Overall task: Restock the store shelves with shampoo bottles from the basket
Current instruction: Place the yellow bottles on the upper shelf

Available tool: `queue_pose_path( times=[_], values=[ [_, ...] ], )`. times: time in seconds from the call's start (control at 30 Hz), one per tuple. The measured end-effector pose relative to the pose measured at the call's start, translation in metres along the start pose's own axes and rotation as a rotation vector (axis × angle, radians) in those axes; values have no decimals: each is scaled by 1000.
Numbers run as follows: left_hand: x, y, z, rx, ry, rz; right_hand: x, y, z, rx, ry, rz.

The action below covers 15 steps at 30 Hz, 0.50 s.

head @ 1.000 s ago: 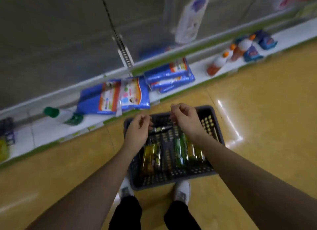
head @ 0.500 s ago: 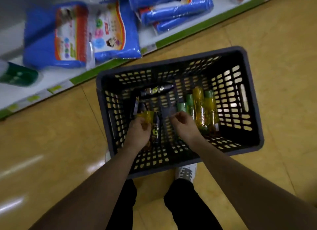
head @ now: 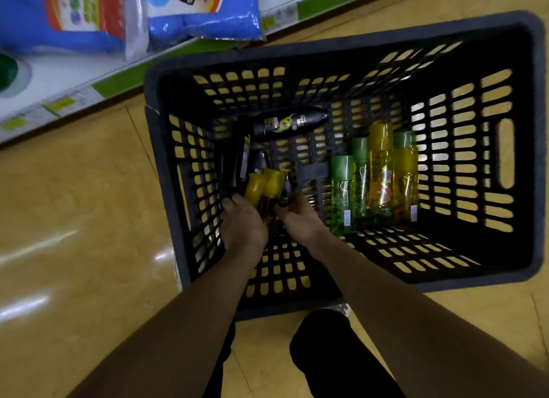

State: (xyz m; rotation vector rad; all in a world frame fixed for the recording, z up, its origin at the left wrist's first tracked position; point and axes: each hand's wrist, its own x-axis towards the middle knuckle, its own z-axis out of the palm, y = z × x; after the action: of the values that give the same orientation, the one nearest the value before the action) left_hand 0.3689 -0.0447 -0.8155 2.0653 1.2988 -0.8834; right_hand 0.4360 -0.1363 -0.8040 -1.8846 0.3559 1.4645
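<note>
Left hand (head: 243,224) gripped the yellow-capped bottles (head: 264,185) inside the basket (head: 297,49); right hand (head: 298,218) touched them just beside, its hold unclear.

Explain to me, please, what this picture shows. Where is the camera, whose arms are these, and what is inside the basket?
There is no machine here. A person wears a camera on the head, and it looks down at their own two bare arms. A dark basket stands on the yellow floor beside a low shelf with blue packages. Inside the basket are a black bottle and a row of green and yellow bottles. The left hand grips two yellow-capped bottles. The right hand touches them, but its grip is not clear.
</note>
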Motion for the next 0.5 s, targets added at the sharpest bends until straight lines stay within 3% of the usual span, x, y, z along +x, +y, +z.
queue_pose_path(
  times=[0.13,0.33,0.5],
  values=[
    [8,-5,0,-27,-51,33,15,3,4,58,-22,40],
    [16,-17,4,-308,-80,139,24,7,9,171,-22,84],
    [13,-2,-2,-604,-241,18,30,15,7,255,-8,73]
  ],
)
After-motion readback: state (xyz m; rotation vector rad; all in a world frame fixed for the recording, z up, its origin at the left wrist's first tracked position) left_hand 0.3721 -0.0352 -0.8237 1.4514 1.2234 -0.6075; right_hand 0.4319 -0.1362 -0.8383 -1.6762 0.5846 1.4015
